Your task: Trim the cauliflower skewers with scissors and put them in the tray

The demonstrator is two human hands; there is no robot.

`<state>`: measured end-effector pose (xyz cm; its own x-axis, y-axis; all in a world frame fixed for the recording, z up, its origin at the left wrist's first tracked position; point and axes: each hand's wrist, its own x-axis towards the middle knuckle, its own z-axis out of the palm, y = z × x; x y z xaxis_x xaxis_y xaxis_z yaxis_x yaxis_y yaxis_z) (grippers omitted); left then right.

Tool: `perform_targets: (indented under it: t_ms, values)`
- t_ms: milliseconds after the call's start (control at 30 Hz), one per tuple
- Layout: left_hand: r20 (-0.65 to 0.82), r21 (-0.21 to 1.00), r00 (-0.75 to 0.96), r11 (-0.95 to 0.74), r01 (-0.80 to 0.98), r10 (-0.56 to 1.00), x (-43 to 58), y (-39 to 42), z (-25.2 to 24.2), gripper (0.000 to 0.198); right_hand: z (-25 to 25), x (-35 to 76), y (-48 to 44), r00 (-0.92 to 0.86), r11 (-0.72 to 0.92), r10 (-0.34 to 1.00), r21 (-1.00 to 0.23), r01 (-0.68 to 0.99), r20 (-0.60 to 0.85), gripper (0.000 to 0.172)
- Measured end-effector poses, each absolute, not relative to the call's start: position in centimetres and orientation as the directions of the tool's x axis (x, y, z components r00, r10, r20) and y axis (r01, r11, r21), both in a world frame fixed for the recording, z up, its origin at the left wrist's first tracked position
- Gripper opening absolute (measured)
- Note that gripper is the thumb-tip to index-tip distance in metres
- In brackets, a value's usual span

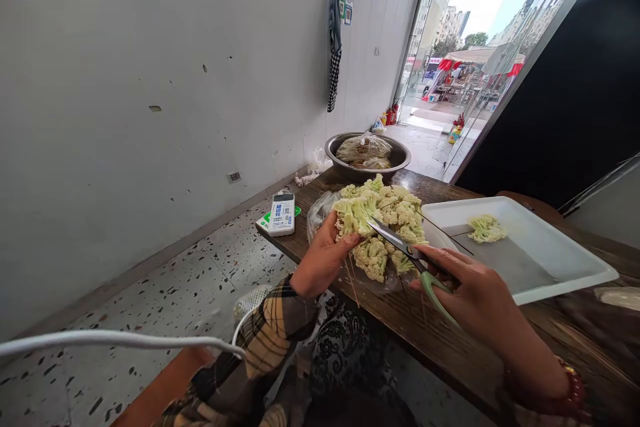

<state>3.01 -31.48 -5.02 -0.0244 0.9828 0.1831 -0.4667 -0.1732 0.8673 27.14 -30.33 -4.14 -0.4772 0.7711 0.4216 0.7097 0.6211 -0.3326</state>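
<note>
My left hand [326,255] is closed round a piece of cauliflower [358,211], holding it above the near edge of the table. In my right hand [467,283] is a pair of scissors [400,245] with green handles. The scissor blades point left, and their tips touch the held piece or lie just in front of it; I cannot tell which. Behind and below, a heap of cauliflower florets [400,205] rests on clear plastic. Thin skewers [353,282] stick out around the heap.
Right of the heap, a white tray [565,250] holds one cauliflower piece [486,229]. A metal bowl [331,150] with bagged food stands at the table's far end. A white boxy device [283,215] sits at the left corner. A white cable [125,339] crosses the lower left.
</note>
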Motion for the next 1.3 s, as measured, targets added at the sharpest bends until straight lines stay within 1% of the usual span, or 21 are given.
perform_targets:
  t_ms: [133,267,333,433,500,567,667,767,833,900,933,1000,1100,1133,1200,1300]
  values:
    - [0.235,0.882,-0.090,-0.251,-0.399,0.968,3.6,-31.5,-5.6,0.065,-4.5,26.8,-30.6,-0.484,0.626,0.770,-0.346,0.699,0.416,0.043]
    - [0.233,0.893,-0.134,-0.266,-0.364,0.963,4.1,-31.9,-6.3,0.071,-4.5,26.9,-30.7,-0.468,0.606,0.788,-0.375,0.701,0.399,0.045]
    - [0.238,0.891,-0.148,-0.277,-0.361,0.960,4.3,-32.3,-6.2,0.071,-4.4,27.1,-30.8,-0.446,0.593,0.800,-0.414,0.691,0.402,0.045]
    - [0.287,0.895,-0.173,-0.329,-0.302,0.942,4.5,-33.1,-5.3,0.069,-4.4,27.6,-31.0,-0.392,0.563,0.823,-0.498,0.660,0.411,0.043]
    - [0.328,0.895,-0.180,-0.366,-0.255,0.927,4.7,-33.7,-4.6,0.068,-4.5,27.8,-31.0,-0.327,0.511,0.855,-0.549,0.662,0.401,0.045]
    - [0.333,0.899,-0.170,-0.366,-0.240,0.928,4.7,-34.2,-4.1,0.068,-4.5,28.0,-31.0,-0.251,0.439,0.892,-0.592,0.675,0.375,0.049]
    - [0.270,0.904,-0.193,-0.317,-0.286,0.943,4.4,-34.3,-4.4,0.067,-4.7,28.3,-31.1,-0.198,0.383,0.917,-0.622,0.683,0.347,0.053]
    - [0.176,0.869,-0.229,-0.260,-0.421,0.957,4.0,-33.9,-5.3,0.068,-4.9,28.8,-31.2,-0.152,0.383,0.906,-0.608,0.696,0.396,0.053]
    - [0.124,0.819,-0.164,-0.194,-0.540,0.979,3.8,-33.6,-5.6,0.067,-4.9,29.2,-31.2,-0.097,0.387,0.885,-0.602,0.699,0.456,0.052]
    - [0.101,0.772,-0.067,-0.121,-0.623,0.993,3.9,-33.4,-5.7,0.064,-4.6,29.3,-31.2,-0.056,0.408,0.850,-0.588,0.698,0.523,0.049]
    - [0.097,0.760,-0.026,-0.091,-0.644,0.995,4.0,-33.4,-5.7,0.062,-4.4,29.3,-31.2,-0.066,0.433,0.833,-0.572,0.696,0.550,0.047]
    - [0.096,0.749,0.019,-0.060,-0.660,0.995,4.3,-33.3,-5.5,0.057,-4.0,29.0,-31.2,-0.154,0.499,0.809,-0.524,0.690,0.568,0.042]
    - [0.109,0.734,0.056,-0.042,-0.678,0.992,4.7,-33.2,-5.5,0.049,-4.0,28.4,-31.4,-0.325,0.569,0.804,-0.483,0.666,0.498,0.034]
    - [0.112,0.730,0.072,-0.033,-0.683,0.991,4.8,-33.1,-5.6,0.048,-4.2,28.2,-31.5,-0.341,0.564,0.814,-0.494,0.662,0.471,0.032]
    - [0.115,0.731,0.109,-0.010,-0.683,0.987,5.0,-33.0,-5.8,0.044,-4.8,27.9,-31.7,-0.312,0.524,0.844,-0.546,0.654,0.435,0.032]
    - [0.100,0.739,0.134,0.017,-0.674,0.986,5.4,-32.8,-6.2,0.040,-6.2,27.5,-32.0,-0.243,0.445,0.894,-0.682,0.580,0.377,0.036]
